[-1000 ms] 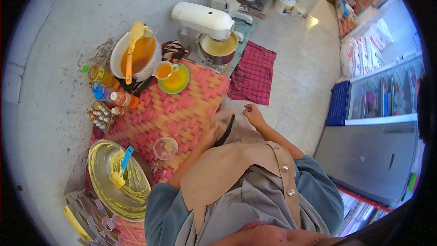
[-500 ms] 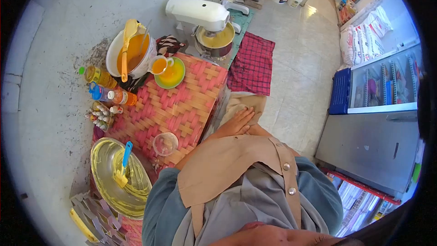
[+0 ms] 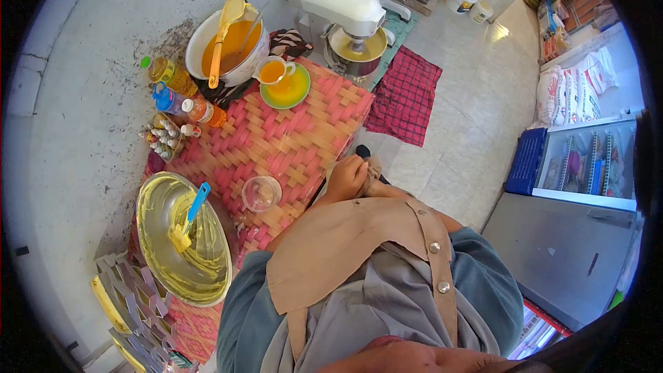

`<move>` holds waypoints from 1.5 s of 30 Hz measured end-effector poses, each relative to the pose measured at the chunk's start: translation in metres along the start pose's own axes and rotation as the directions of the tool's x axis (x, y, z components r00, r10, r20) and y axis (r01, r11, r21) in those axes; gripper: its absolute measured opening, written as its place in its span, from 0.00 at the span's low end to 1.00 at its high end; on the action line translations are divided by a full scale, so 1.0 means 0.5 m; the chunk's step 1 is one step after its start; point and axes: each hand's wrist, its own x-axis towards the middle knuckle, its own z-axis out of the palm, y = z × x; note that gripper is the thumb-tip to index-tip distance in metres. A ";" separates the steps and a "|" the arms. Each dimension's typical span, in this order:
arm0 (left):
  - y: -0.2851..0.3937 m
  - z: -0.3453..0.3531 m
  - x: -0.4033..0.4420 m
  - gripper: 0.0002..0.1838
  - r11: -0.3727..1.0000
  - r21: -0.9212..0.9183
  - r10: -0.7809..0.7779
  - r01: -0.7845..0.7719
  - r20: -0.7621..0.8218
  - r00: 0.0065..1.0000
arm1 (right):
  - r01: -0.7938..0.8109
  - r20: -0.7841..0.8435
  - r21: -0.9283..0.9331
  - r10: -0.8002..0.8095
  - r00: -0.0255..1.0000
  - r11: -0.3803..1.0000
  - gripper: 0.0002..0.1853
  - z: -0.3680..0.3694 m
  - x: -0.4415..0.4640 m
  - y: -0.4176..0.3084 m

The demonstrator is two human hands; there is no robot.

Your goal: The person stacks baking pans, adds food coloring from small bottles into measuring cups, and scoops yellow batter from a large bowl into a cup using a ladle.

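Observation:
My left hand [image 3: 347, 177] is in front of my waist with its fingers curled, against bunched brown cloth [image 3: 373, 166]. What lies inside the fingers is hidden. My right hand [image 3: 376, 188] is close beside it, its fingers mostly hidden behind the left hand and the brown apron [image 3: 338, 252]. To their left, a clear plastic cup [image 3: 262, 193] stands on the pink woven mat [image 3: 304, 131]. A steel bowl [image 3: 153, 235] smeared with yellow batter holds a blue-handled spatula [image 3: 198, 202].
A white bowl [image 3: 197, 45] of orange liquid, a small cup [image 3: 273, 70] on a green plate [image 3: 304, 93], and bottles [image 3: 200, 112] line the mat's far side. Beyond are a stand mixer [image 3: 338, 3] and red checked cloth [image 3: 407, 97]. An open freezer [image 3: 559, 249] is at right.
My hands, apart at first, came together at my waist. My left hand, flat half a second ago, is now curled. The view has shifted, and the brown cloth is more bunched.

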 end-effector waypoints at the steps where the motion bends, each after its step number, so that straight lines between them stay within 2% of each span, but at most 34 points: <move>1: -0.001 0.003 -0.001 0.09 1.000 0.000 0.000 0.000 -0.002 1.000 | 0.015 0.020 0.084 -0.016 1.000 0.996 0.25 0.003 0.002 -0.014; 3: 0.002 0.011 -0.007 0.10 0.996 0.022 0.086 -0.083 -0.186 0.979 | 0.022 0.064 0.277 -0.042 0.997 0.961 0.25 0.008 0.004 -0.046; 4: -0.003 0.011 -0.010 0.10 0.996 0.023 0.085 -0.082 -0.190 0.978 | 0.006 0.099 0.401 -0.049 0.994 0.916 0.25 0.014 0.007 -0.065; 6: -0.012 0.006 -0.018 0.11 0.998 0.047 -0.024 0.032 -0.158 0.987 | -0.064 0.176 0.616 -0.058 0.983 0.785 0.25 0.020 0.004 -0.096; 9: -0.006 0.009 -0.027 0.11 0.994 0.107 0.017 -0.002 -0.140 0.990 | -0.232 0.303 0.835 -0.065 0.951 0.499 0.26 0.020 -0.010 -0.126; 13: 0.000 0.006 -0.041 0.12 0.992 0.121 0.037 -0.019 -0.151 0.988 | -0.393 0.419 0.892 -0.084 0.904 0.224 0.26 0.015 -0.044 -0.140; 15: -0.011 0.001 -0.061 0.16 0.963 -0.093 -0.262 0.254 -0.091 0.961 | -0.436 0.454 0.883 -0.085 0.887 0.171 0.26 0.016 -0.049 -0.133; 16: -0.057 0.002 -0.078 0.16 0.961 -0.094 -0.267 0.258 -0.102 0.958 | -0.443 0.462 0.879 -0.088 0.882 0.178 0.26 0.015 -0.040 -0.115; 17: -0.135 0.005 -0.103 0.18 0.839 -0.375 -0.466 0.393 -0.126 0.876 | -0.608 0.515 0.793 -0.499 0.697 -0.031 0.28 0.009 -0.023 -0.083; 18: -0.177 0.006 -0.122 0.21 0.629 -0.627 -0.644 0.461 -0.086 0.761 | -0.786 0.363 0.601 -0.828 0.427 -0.143 0.31 0.004 -0.013 -0.062; 19: -0.179 -0.014 -0.132 0.21 0.394 -0.807 -0.746 0.440 -0.002 0.665 | -0.791 0.367 0.595 -0.829 0.423 -0.140 0.31 -0.018 -0.029 -0.084; 20: -0.164 -0.037 -0.145 0.21 0.225 -0.892 -0.775 0.392 0.080 0.627 | -0.627 0.486 0.779 -0.623 0.613 -0.009 0.35 -0.059 -0.061 -0.133; 21: -0.148 -0.054 -0.156 0.21 0.116 -0.929 -0.779 0.351 0.134 0.612 | -0.450 0.489 0.872 -0.377 0.787 0.191 0.39 -0.084 -0.077 -0.158; 22: -0.129 -0.063 -0.164 0.21 0.044 -0.947 -0.770 0.320 0.172 0.614 | -0.465 0.469 0.878 -0.406 0.785 0.115 0.36 -0.088 -0.076 -0.150; 26: -0.085 -0.084 -0.186 0.20 -0.010 -0.965 -0.748 0.262 0.182 0.638 | -0.425 0.465 0.885 -0.376 0.801 0.189 0.35 -0.095 -0.075 -0.182; 28: -0.074 -0.090 -0.191 0.20 -0.010 -0.969 -0.744 0.246 0.172 0.645 | -0.294 0.399 0.907 -0.389 0.830 0.302 0.32 -0.079 -0.062 -0.189; 29: -0.070 -0.093 -0.192 0.20 -0.012 -0.972 -0.744 0.235 0.166 0.648 | -0.295 0.401 0.906 -0.391 0.829 0.304 0.32 -0.072 -0.060 -0.196; 31: -0.058 -0.094 -0.194 0.20 -0.011 -0.973 -0.740 0.231 0.163 0.652 | -0.174 0.374 0.879 -0.415 0.830 0.443 0.28 -0.056 -0.057 -0.212; 32: -0.052 -0.095 -0.193 0.19 -0.009 -0.973 -0.742 0.229 0.160 0.651 | -0.171 0.371 0.880 -0.417 0.830 0.443 0.28 -0.049 -0.058 -0.224; 34: -0.044 -0.095 -0.193 0.19 0.007 -0.973 -0.746 0.230 0.148 0.649 | 0.027 0.399 0.601 -0.329 0.856 0.799 0.25 -0.034 -0.067 -0.246; 35: -0.040 -0.095 -0.193 0.19 0.021 -0.973 -0.752 0.228 0.136 0.645 | 0.029 0.398 0.601 -0.330 0.856 0.799 0.25 -0.023 -0.070 -0.248; 37: -0.038 -0.096 -0.192 0.19 0.056 -0.971 -0.760 0.231 0.108 0.641 | 0.330 0.279 0.310 -0.417 0.865 0.892 0.28 0.001 -0.075 -0.244; 38: -0.038 -0.099 -0.193 0.19 0.078 -0.970 -0.768 0.231 0.089 0.634 | 0.528 0.151 0.196 -0.558 0.816 0.826 0.25 0.008 -0.079 -0.245; 39: -0.041 -0.101 -0.196 0.19 0.112 -0.966 -0.777 0.233 0.061 0.626 | 0.531 0.157 0.194 -0.560 0.814 0.825 0.25 0.010 -0.072 -0.234; 41: -0.051 -0.105 -0.213 0.19 0.152 -0.962 -0.792 0.228 0.019 0.610 | 0.620 0.408 0.041 -0.580 0.706 0.784 0.17 0.010 -0.040 -0.174; 42: -0.061 -0.100 -0.239 0.20 0.535 -0.743 -0.706 0.402 -0.132 0.696 | 0.636 0.566 -0.184 -0.448 0.692 0.750 0.14 0.012 -0.019 -0.116; 43: -0.068 -0.102 -0.264 0.22 0.802 -0.358 -0.569 0.478 -0.215 0.794 | 0.655 0.678 -0.389 -0.280 0.679 0.648 0.13 0.010 -0.005 -0.069; 44: -0.055 -0.124 -0.286 0.20 0.922 -0.114 -0.380 0.370 -0.088 0.921 | 0.468 0.613 -0.572 -0.027 0.789 0.674 0.14 -0.024 -0.027 -0.097; 45: -0.035 -0.135 -0.319 0.18 0.879 -0.025 -0.475 0.476 0.048 0.879 | 0.264 0.495 -0.730 0.223 0.840 0.630 0.15 -0.057 -0.053 -0.133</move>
